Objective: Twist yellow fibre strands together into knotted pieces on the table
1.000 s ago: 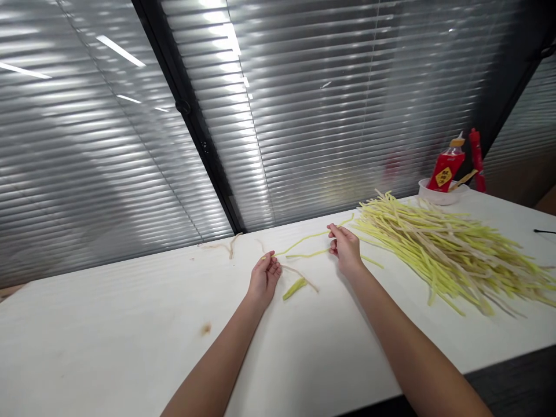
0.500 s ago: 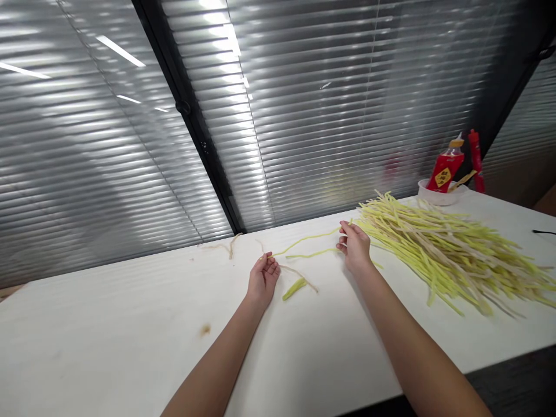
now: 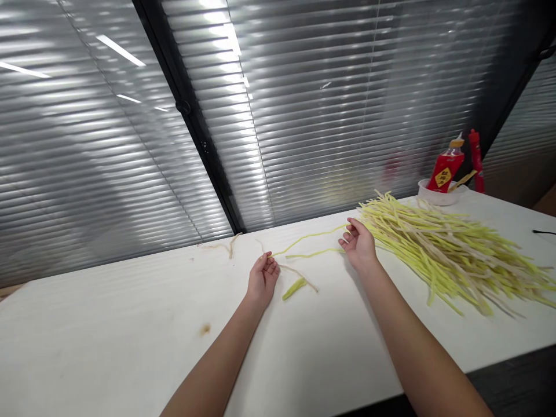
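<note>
My left hand (image 3: pixel 263 280) is closed in a pinch on the left end of a long, thin yellow-green strand (image 3: pixel 304 238), low over the white table. To the right, my right hand (image 3: pixel 361 246) pinches the same strand farther along between thumb and forefinger, its other fingers curled loosely. The strand runs between the hands in a slight wave. Below it, a second yellow strand (image 3: pixel 310 254) reaches under my right hand. A beige strand (image 3: pixel 299 274) and a short yellow-green bundle (image 3: pixel 294 288) lie on the table between my forearms.
A large heap of yellow and beige strands (image 3: pixel 452 249) covers the right side of the table (image 3: pixel 130 336). Behind it, a red bottle (image 3: pixel 447 168) stands in a clear tub (image 3: pixel 438 196) beside a red tube (image 3: pixel 476 159). Beige scraps (image 3: pixel 231 248) lie near the blinds (image 3: pixel 313 116).
My right hand has moved a little to the right, along or with the strand, toward the heap. My left hand stays almost where it was.
</note>
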Motion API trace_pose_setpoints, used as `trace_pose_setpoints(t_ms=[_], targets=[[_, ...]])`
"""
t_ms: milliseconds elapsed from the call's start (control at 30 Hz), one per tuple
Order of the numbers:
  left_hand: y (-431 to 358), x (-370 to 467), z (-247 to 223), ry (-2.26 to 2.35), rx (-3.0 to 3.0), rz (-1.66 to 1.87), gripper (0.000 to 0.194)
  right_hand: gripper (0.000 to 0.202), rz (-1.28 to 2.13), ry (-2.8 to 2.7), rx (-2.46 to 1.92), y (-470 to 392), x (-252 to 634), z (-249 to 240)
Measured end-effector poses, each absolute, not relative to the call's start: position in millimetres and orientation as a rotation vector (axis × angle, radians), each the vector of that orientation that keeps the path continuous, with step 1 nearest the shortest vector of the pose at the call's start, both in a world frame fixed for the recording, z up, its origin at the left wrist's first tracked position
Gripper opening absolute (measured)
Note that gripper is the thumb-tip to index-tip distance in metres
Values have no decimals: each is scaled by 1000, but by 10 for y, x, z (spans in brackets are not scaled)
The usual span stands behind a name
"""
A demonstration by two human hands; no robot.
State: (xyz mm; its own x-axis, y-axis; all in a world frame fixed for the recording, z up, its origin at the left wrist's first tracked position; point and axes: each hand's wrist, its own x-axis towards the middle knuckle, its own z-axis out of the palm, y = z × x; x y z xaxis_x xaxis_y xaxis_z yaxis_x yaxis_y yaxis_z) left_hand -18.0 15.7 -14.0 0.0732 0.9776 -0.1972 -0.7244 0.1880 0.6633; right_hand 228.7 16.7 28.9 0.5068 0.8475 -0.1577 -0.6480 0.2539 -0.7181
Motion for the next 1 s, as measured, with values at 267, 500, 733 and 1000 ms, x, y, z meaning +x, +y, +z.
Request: trace_pose_setpoints(t_ms=[267, 500, 733, 1000], targets=[[152, -165, -130, 731, 461, 1360, 7, 21, 1115, -377, -696, 141, 2368, 304], [136, -154, -107, 742, 451, 1373, 4, 24, 1059, -351, -707, 143, 2353, 304], [120, -153, -91, 760, 445, 1380, 8, 32, 780, -408, -968, 171, 2281, 249], [104, -131, -57, 798, 450, 1389, 11, 37, 749, -333, -1017, 217, 2310, 191]])
